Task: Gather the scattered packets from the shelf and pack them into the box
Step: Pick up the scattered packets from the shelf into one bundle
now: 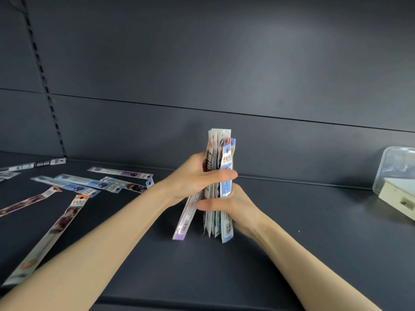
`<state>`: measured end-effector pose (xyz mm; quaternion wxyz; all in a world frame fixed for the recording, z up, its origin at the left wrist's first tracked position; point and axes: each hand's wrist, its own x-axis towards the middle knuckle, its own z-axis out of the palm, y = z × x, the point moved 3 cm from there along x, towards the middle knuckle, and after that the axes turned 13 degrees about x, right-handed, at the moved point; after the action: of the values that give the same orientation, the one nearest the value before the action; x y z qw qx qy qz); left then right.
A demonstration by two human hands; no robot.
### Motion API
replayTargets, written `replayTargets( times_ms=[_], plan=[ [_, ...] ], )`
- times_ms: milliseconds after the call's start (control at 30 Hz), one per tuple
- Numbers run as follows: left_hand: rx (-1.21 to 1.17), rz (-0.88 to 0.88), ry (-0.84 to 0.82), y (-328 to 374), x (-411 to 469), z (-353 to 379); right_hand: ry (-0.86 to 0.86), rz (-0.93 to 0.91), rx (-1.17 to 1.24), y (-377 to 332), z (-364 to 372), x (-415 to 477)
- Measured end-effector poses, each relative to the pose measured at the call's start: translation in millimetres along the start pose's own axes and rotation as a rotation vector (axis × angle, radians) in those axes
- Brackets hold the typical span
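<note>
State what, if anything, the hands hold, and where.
The left hand and, below it, the right hand grip an upright bundle of long printed plastic packets around its middle.

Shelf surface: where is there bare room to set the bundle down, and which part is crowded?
Bare shelf lies between the bundle, held upright in both hands, and the clear box at the right edge. There is also bare room toward the front edge, below the bundle. The left side is crowded: loose packets lie scattered there.

One bundle of packets (221, 176), roughly eight loose packets (89, 182), one clear container (391, 164), one white box (397, 196)
</note>
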<state>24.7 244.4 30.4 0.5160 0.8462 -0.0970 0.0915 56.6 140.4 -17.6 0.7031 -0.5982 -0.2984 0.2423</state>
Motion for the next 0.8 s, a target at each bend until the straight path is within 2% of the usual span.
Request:
replayTargets(
  times_ms=[300, 500, 700, 800],
  plan=[
    [-0.111, 0.059, 0.06, 4.1, -11.6, -24.4, -0.016, 0.003, 0.115, -3.5, 28.2, 11.6],
    [-0.038, 0.072, 0.089, -10.3, -18.5, -77.2, -0.022, 0.0, 0.094, -8.8, 69.5, 38.0],
    [0.079, 0.067, -0.036, -44.9, -32.5, -151.6, 0.107, 0.036, 0.052, 7.5, 112.4, 77.7],
    [0.178, 0.003, -0.079, -79.9, -40.0, -193.8, 0.169, 0.039, 0.076, 13.9, 127.5, 95.3]
  ],
)
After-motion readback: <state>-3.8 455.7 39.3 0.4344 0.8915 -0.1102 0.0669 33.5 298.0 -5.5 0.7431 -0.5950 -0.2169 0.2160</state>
